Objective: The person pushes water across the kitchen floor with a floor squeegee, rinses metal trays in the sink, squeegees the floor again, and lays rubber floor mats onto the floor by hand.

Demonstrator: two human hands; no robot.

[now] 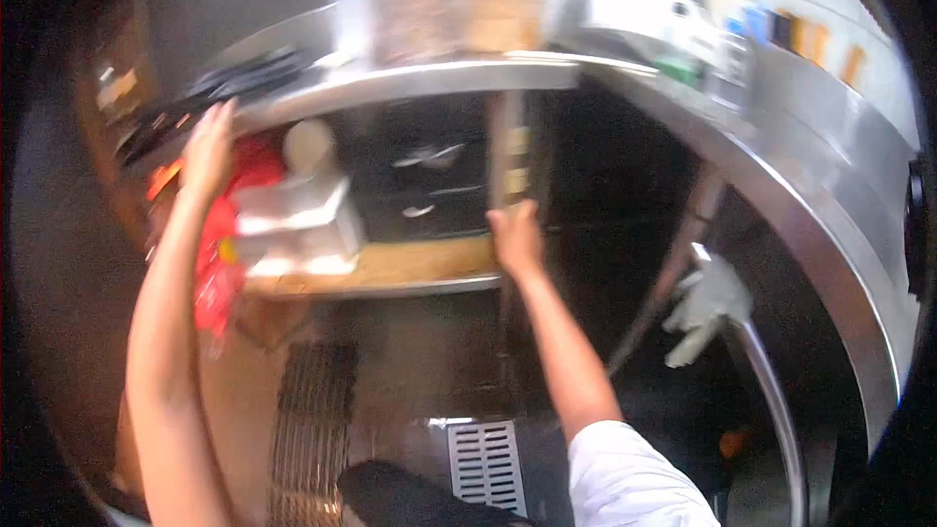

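Observation:
My left hand (208, 151) is raised at the left front edge of the steel counter (410, 80). Its fingers are stretched out, and I see nothing held in them. Behind it hang red plastic bags (256, 164). My right hand (517, 234) is lower, at the upright post (514, 141) under the counter. Its fingers look curled in at the post, but blur hides what they hold, if anything. Beside the post lies the lower shelf (420, 263), which bears a shiny metal container (298, 224) on its left part.
A second steel counter (781, 185) curves along the right, with bottles and white containers (634, 5) at its back. A pale glove or cloth (708, 303) hangs on a metal rail (771, 400). A white slotted grate (488, 468) lies on the floor.

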